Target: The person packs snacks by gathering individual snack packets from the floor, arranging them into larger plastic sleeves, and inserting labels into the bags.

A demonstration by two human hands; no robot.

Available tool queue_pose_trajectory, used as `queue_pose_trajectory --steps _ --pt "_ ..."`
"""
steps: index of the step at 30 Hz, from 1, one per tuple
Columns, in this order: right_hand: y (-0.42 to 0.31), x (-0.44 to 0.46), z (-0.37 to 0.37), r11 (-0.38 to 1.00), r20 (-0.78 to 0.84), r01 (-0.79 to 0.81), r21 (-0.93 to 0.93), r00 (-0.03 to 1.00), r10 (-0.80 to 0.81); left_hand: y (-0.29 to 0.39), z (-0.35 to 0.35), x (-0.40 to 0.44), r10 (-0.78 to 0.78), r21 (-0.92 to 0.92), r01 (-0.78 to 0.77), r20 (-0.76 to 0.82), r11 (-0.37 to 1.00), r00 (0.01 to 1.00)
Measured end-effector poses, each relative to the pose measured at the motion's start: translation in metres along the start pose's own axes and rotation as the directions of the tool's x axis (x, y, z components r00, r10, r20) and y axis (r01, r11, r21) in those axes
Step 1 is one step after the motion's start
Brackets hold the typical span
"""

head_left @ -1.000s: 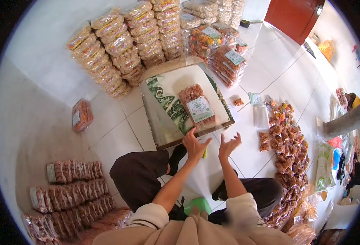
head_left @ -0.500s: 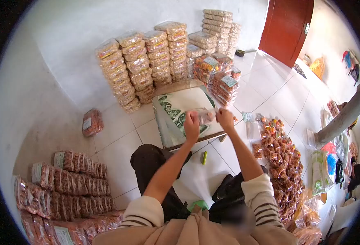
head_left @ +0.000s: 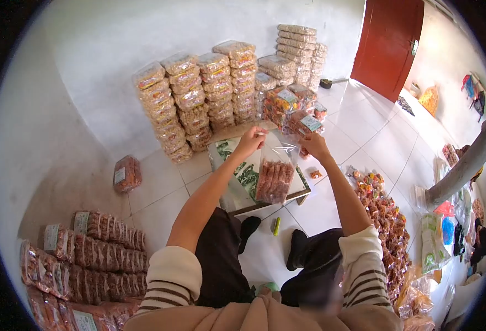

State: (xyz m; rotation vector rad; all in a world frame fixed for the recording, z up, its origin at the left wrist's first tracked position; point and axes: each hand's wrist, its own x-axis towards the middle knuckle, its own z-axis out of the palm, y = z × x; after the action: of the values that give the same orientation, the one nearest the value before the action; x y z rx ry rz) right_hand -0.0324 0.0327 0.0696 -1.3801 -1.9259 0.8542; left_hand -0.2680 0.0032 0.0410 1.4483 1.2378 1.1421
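A clear plastic bag (head_left: 275, 181) filled with rows of small reddish-brown packets lies on a low table (head_left: 229, 205) with a green-and-white patterned top. Its loose, transparent upper part reaches toward the far edge. My right hand (head_left: 313, 145) is closed at the right side of that loose plastic, apparently gripping it. My left hand (head_left: 252, 142) is up and left of the bag's mouth, fingers bent and drawn together; whatever they hold is too small to make out. One small packet (head_left: 315, 174) rests on the floor right of the table.
Tall stacks of bagged pale snacks (head_left: 190, 99) stand against the wall. Beside them are filled bags (head_left: 308, 122) with labels. Many loose small packets (head_left: 383, 220) cover the floor at right. Rows of packed bags (head_left: 105, 259) lie at left. A green cutter-like object (head_left: 276, 226) lies between my feet.
Both hands held thin clear plastic above the table; now the filled bag lies there. My left hand moved up and away. The clear sheets with a label on the floor at right are gone.
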Motion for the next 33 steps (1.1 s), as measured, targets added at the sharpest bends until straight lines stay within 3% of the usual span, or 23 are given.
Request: queue_pose_trajectory --steps 2,4,6,7,10,12,13,15,16,18,20,22,24,25,29,31,32,33 --pt "0.006 -0.002 0.0 0.997 -0.005 0.064 0.039 0.998 -0.064 0.003 0.003 -0.017 0.183 -0.101 -0.187 -0.053 0.977 0.982" --pt "0.011 -0.005 0.002 0.999 0.046 0.042 0.032 0.998 -0.043 -0.042 0.002 -0.017 0.209 -0.063 -0.21 -0.029 0.976 0.978" --pt "0.018 -0.001 0.006 0.989 -0.046 0.006 0.146 0.999 0.001 -0.103 0.009 -0.011 0.373 0.183 -0.384 0.095 0.905 0.923" --pt "0.02 0.0 0.007 0.99 -0.04 0.002 0.141 0.999 0.004 -0.111 0.014 -0.012 0.286 0.181 -0.318 0.181 0.931 0.941" --pt "0.031 0.0 0.005 0.98 0.034 -0.015 0.198 0.999 0.008 -0.098 0.026 -0.008 0.21 0.149 -0.246 0.223 0.958 0.952" --pt "0.044 -0.011 0.006 0.714 0.11 -0.017 0.7 0.99 -0.085 -0.093 0.028 -0.002 0.136 0.173 -0.18 0.24 0.968 0.961" --pt "0.06 -0.015 0.009 0.716 0.115 -0.021 0.698 0.99 -0.083 -0.094 0.028 0.001 0.069 0.193 -0.12 0.249 0.974 0.966" --pt "0.099 -0.023 0.028 0.925 0.148 0.078 0.373 0.979 -0.142 -0.1 0.028 0.001 0.12 0.166 -0.16 0.226 0.973 0.967" --pt "0.102 -0.023 0.038 0.972 0.24 0.026 0.232 0.967 -0.083 -0.1 0.027 0.002 0.181 0.147 -0.212 0.202 0.966 0.963" --pt "0.099 -0.024 0.051 0.933 0.287 0.056 0.354 0.944 -0.165 -0.1 0.025 0.002 0.201 0.143 -0.233 0.204 0.962 0.958" --pt "0.098 -0.014 0.06 0.916 0.251 0.035 0.399 0.957 -0.146 -0.098 0.024 0.0 0.219 0.142 -0.251 0.206 0.958 0.954" --pt "0.093 -0.007 0.065 0.896 0.215 0.018 0.443 0.968 -0.126 -0.091 0.024 -0.001 0.217 -0.025 -0.218 0.271 0.976 0.938" --pt "0.089 -0.003 0.066 0.79 0.111 -0.079 0.608 0.994 0.013 -0.083 0.024 -0.004 0.202 -0.014 -0.206 0.285 0.978 0.937" --pt "0.085 -0.001 0.071 0.754 0.01 0.012 0.657 1.0 -0.024 -0.079 0.024 -0.006 0.19 -0.006 -0.197 0.297 0.98 0.936" --pt "0.068 -0.008 0.074 0.869 -0.098 0.085 0.487 0.994 -0.043 -0.068 0.034 -0.009 0.242 0.158 -0.278 0.213 0.948 0.947" --pt "0.05 -0.012 0.07 0.757 -0.113 0.065 0.65 0.994 0.012 -0.064 0.034 -0.003 0.219 -0.107 -0.207 0.12 0.972 0.968" --pt "0.046 -0.011 0.067 0.758 -0.113 0.065 0.65 0.994 0.012 -0.062 0.033 -0.001 0.22 -0.108 -0.207 0.119 0.972 0.968" --pt "0.042 -0.009 0.065 0.7 -0.12 0.087 0.709 0.993 -0.002 -0.057 0.032 0.001 0.274 -0.174 -0.266 0.022 0.948 0.961"
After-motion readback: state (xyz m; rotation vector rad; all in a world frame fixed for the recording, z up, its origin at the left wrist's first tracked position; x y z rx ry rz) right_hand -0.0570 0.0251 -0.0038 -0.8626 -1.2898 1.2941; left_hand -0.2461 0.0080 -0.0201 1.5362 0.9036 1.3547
